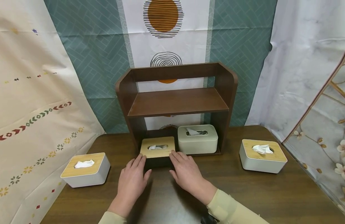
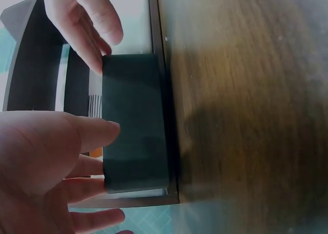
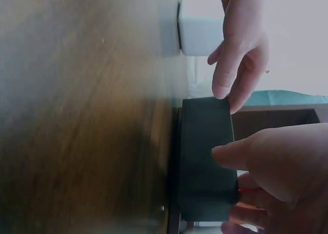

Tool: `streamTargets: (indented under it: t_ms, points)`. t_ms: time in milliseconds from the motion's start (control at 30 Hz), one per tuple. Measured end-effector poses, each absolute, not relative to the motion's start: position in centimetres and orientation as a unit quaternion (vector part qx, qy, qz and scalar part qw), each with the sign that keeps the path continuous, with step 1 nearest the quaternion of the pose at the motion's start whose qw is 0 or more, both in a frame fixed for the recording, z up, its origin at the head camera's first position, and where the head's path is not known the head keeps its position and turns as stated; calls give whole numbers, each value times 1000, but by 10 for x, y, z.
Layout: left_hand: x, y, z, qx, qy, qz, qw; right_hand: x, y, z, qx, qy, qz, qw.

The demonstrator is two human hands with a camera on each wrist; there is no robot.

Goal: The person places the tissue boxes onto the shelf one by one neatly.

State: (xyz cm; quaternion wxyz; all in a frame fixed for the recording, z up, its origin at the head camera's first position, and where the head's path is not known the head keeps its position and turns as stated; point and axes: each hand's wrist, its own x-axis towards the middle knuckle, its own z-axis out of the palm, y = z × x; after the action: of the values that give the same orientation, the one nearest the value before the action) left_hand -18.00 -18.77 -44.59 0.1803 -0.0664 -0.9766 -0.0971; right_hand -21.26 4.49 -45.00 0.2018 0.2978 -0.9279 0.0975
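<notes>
A dark green tissue box (image 1: 158,161) with a light wooden lid stands on the lower level of the brown shelf (image 1: 178,101), at its left side. My left hand (image 1: 133,179) touches the box's front left corner with extended fingers. At the front right corner lie the straight fingers of my right hand (image 1: 187,172). Both wrist views show the plain dark front face (image 2: 133,121) between the two hands, each thumb near its upper edge. Beside this box, on the same level, sits a pale grey-green tissue box (image 1: 197,144) with tissue poking out.
On the table (image 1: 167,202), a white tissue box with a wooden lid (image 1: 87,174) stands at the left. A similar box (image 1: 262,163) is at the right. Patterned cloths (image 1: 102,62) hang behind the shelf and along both sides. The upper shelf level (image 1: 176,101) holds nothing.
</notes>
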Motion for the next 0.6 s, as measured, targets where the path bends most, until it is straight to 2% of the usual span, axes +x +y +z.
streamTargets:
  t_ms: [600]
  points:
    - [-210, -187, -449, -67, -977, -120, 162, -237, 48, -448, 294, -936, 130, 141]
